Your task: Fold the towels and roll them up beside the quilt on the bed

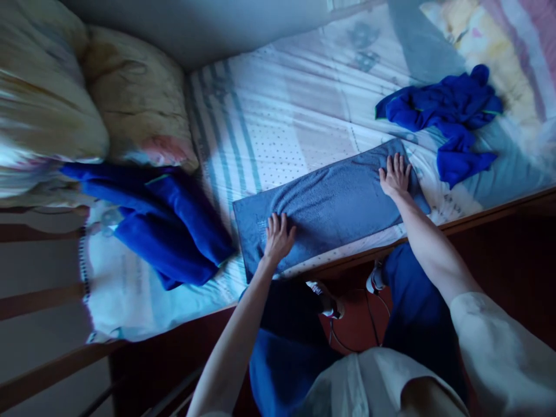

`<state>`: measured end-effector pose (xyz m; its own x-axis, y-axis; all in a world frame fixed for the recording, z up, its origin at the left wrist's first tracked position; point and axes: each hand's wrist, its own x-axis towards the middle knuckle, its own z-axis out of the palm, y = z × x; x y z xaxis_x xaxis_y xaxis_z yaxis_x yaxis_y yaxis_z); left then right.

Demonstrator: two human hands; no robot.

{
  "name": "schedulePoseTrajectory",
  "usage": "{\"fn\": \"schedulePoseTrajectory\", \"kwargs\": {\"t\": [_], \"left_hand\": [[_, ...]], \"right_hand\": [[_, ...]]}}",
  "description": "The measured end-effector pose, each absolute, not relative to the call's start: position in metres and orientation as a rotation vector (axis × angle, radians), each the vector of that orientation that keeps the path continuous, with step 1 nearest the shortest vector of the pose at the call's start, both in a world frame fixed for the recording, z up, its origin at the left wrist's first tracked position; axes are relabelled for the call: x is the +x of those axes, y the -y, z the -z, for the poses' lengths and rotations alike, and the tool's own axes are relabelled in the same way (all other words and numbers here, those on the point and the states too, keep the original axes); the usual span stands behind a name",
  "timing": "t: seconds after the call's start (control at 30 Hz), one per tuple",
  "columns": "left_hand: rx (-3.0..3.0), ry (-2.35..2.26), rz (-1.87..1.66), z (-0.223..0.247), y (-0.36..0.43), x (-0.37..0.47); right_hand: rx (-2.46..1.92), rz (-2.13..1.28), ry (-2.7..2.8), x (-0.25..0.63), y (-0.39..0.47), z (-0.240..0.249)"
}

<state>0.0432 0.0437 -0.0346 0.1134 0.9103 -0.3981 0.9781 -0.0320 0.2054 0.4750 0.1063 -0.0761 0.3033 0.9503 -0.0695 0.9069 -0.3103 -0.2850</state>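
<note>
The blue-grey towel is the reference item. It lies lengthwise on the patterned bed sheet, close to the bed's near edge.

Grip state: released at both sides. The left hand rests palm down near the towel's left end; the right hand rests palm down near its right end. Fingers are spread; neither hand clenches fabric.

Progress, as judged: the towel is laid out as a long strip, mostly flat. Creases remain between the hands. Whether it is doubled cannot be determined. Two royal-blue items are unarranged: a loosely spread cloth just left of the towel, and a crumpled cloth beyond its right end, apart from it.

Surface and room: the sheet is wrinkled on the towel's far side. Pillows are stacked beyond the towel's left end. A plain wall stands behind them. The wooden bed rail runs along the towel's near side; below it is a reddish floor. Lighting is dim.
</note>
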Motion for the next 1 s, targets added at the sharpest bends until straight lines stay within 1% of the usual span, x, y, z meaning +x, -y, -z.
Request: {"fn": "schedulePoseTrajectory", "kwargs": {"t": [0.13, 0.27, 0.37, 0.43, 0.5, 0.6, 0.7, 0.9, 1.0], "left_hand": [[2.058, -1.651, 0.379, 0.031, -0.008, 0.082], [2.037, -1.643, 0.472, 0.029, 0.004, 0.111], [1.996, -1.670, 0.507, 0.028, 0.004, 0.121], [1.982, -1.672, 0.535, 0.027, 0.002, 0.122], [1.976, -1.664, 0.561, 0.026, 0.000, 0.121], [1.991, -1.615, 0.573, 0.025, -0.005, 0.116], [2.020, -1.588, 0.527, 0.024, -0.016, 0.110], [2.090, -1.572, 0.493, 0.021, -0.058, 0.120], [2.215, -1.505, 0.323, 0.029, -0.081, 0.139]], "right_hand": [[-2.355, -0.522, 1.732, 0.427, -0.073, 0.032], [-2.163, -0.903, 1.716, 0.350, -0.021, -0.004], [-1.982, -1.247, 1.491, 0.296, 0.029, -0.006], [-1.935, -1.423, 1.221, 0.272, 0.057, 0.001], [-1.940, -1.526, 0.869, 0.259, 0.074, 0.008], [-1.878, -1.577, 0.386, 0.252, 0.080, 0.016], [-1.756, -1.590, 0.107, 0.250, 0.069, 0.020], [-1.761, -1.538, -0.096, 0.248, 0.050, 0.034], [-1.759, -1.526, -0.088, 0.247, 0.047, 0.036]]}}
